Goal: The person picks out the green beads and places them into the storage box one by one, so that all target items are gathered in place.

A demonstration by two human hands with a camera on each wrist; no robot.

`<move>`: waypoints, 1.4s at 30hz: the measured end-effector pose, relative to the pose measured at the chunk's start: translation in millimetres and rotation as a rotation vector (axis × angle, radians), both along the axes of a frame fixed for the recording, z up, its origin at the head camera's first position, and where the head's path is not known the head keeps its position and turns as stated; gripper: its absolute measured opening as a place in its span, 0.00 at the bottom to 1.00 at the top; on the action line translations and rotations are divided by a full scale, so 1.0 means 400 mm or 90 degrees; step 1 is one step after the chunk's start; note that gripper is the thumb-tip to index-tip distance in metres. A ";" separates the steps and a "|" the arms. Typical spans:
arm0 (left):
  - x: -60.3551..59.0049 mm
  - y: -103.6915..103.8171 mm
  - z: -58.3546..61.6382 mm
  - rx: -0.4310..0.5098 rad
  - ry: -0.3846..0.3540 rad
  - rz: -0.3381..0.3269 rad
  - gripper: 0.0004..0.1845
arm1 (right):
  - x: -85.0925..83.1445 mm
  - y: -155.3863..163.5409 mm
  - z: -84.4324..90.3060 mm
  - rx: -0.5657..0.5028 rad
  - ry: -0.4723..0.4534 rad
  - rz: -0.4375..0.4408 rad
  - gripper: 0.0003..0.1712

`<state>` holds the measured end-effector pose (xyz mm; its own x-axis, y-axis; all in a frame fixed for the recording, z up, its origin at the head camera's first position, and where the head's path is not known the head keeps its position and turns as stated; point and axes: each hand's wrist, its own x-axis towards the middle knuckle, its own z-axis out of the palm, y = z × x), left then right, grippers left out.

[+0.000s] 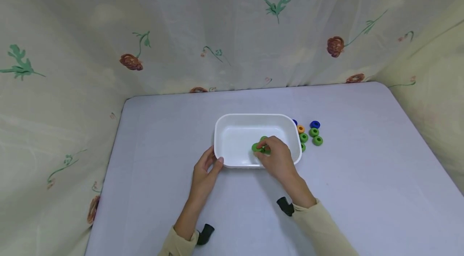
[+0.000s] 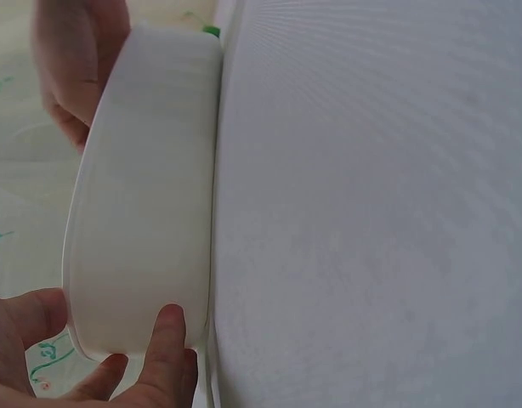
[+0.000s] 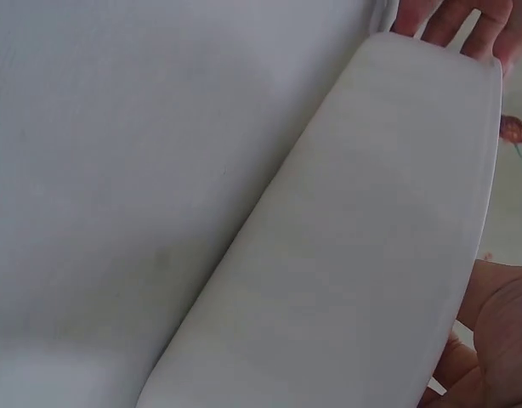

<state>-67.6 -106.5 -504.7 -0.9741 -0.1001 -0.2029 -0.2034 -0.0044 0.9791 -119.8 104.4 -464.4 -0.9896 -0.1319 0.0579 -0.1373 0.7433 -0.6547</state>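
A white rectangular tray [image 1: 232, 116] stands on the table. My left hand [image 1: 204, 175] holds its near left corner, the thumb at the rim and the fingers against the outer wall; the left wrist view shows this hand [image 2: 150, 374] at the tray's wall [image 2: 146, 195]. Over the tray's right half, my right hand [image 1: 278, 158] reaches inside and pinches a green ring-shaped bead [image 1: 255, 147] between thumb and forefinger. More green beads [image 1: 264, 138] lie close by in the tray, partly covered by the hand. From the right wrist, the tray wall [image 3: 354, 204] hides the fingertips.
Just right of the tray lie several loose beads: green ones [image 1: 317, 141], an orange one [image 1: 301, 129] and blue ones [image 1: 315, 124]. Some sit right at the tray's wall. A white cloth covers the table [image 1: 163, 127], and a flowered curtain [image 1: 181, 26] hangs behind it.
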 end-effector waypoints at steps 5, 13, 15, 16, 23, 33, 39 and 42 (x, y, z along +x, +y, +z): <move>0.000 0.000 0.001 -0.006 -0.004 0.004 0.31 | -0.005 -0.019 -0.003 0.009 0.002 0.042 0.09; -0.002 0.002 0.005 -0.010 -0.013 0.008 0.31 | -0.024 -0.030 -0.004 0.054 -0.036 0.070 0.07; -0.002 0.002 0.006 -0.010 -0.011 0.007 0.31 | -0.028 -0.032 -0.004 0.060 -0.040 0.068 0.07; -0.001 0.002 0.006 -0.010 -0.009 0.007 0.31 | -0.030 -0.032 -0.004 0.062 -0.042 0.066 0.07; 0.002 0.002 0.010 -0.011 -0.012 0.010 0.31 | -0.042 -0.035 -0.003 0.082 -0.059 0.056 0.07; 0.002 0.006 0.007 -0.015 -0.015 0.007 0.31 | -0.048 -0.031 -0.003 0.107 -0.095 0.046 0.06; 0.003 0.006 0.007 -0.015 -0.010 0.005 0.31 | -0.049 -0.031 -0.006 0.104 -0.101 0.040 0.05; 0.003 0.006 0.006 -0.018 -0.011 0.007 0.31 | -0.049 -0.030 -0.008 0.095 -0.096 0.043 0.04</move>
<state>-66.5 -104.2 -502.4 -0.9691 -0.1164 -0.2173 -0.2210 0.0203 0.9751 -139.2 92.4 -467.5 -0.9743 -0.1937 -0.1151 -0.0986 0.8260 -0.5549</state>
